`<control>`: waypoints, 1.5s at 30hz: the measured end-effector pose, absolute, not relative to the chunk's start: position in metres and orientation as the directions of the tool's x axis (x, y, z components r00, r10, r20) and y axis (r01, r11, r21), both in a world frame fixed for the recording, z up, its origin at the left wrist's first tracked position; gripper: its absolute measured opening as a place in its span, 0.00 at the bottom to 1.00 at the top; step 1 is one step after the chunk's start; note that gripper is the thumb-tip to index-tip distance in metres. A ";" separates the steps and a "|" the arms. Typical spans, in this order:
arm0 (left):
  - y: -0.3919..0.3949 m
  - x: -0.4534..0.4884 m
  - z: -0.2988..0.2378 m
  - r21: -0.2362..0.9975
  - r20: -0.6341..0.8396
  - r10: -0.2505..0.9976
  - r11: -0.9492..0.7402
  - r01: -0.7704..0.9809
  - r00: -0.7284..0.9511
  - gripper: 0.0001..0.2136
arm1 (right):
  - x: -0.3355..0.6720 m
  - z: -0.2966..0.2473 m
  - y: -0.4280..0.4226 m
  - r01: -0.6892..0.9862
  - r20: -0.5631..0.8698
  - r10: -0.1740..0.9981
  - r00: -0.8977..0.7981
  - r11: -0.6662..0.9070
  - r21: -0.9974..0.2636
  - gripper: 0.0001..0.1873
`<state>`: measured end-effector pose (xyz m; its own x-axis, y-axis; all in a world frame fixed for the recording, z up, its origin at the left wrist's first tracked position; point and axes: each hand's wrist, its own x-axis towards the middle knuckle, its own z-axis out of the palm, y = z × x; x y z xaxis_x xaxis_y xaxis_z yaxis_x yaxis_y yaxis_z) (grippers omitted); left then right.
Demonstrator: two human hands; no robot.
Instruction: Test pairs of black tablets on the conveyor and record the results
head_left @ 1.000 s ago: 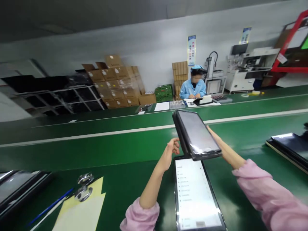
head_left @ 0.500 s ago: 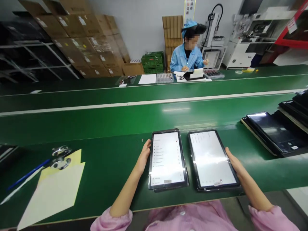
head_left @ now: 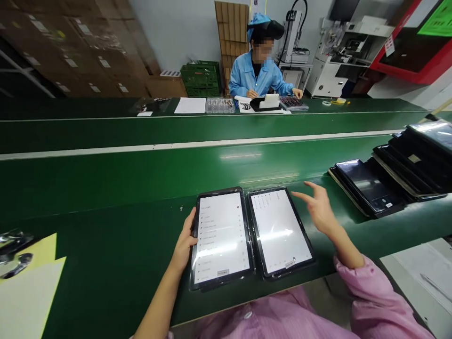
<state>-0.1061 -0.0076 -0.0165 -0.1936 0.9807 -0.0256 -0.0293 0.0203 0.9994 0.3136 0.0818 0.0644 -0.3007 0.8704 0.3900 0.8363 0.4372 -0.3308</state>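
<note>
The left hand (head_left: 182,241) and right hand (head_left: 318,208) stand apart; the left touches the edge of the left tablet (head_left: 221,238); the right spreads open just beside the right tablet (head_left: 280,230) (both tablets lie on the green counter (head_left: 106,263)).

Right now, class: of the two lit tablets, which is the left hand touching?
The left tablet, showing a list: the left hand touches its edge. The other tablet is untouched, with the right hand raised near it.

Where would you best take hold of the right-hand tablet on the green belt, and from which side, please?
Grip the black frame along the long right edge of the right-hand tablet, coming from the right, where the right hand hovers. The tablet lies flat, and the left-hand tablet sits close along its other long edge, leaving little room there.
</note>
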 end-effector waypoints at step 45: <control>-0.004 -0.118 -0.026 0.979 0.031 0.986 0.004 -0.204 0.165 0.53 | 0.272 0.058 -0.019 0.709 0.304 0.715 -0.630 0.689 -0.152 0.30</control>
<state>-0.1177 -0.0040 -0.0257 0.1655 0.9857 0.0309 -0.2041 0.0036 0.9789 0.2720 -0.0195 0.0575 -0.6295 0.7149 0.3043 0.7088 0.6888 -0.1518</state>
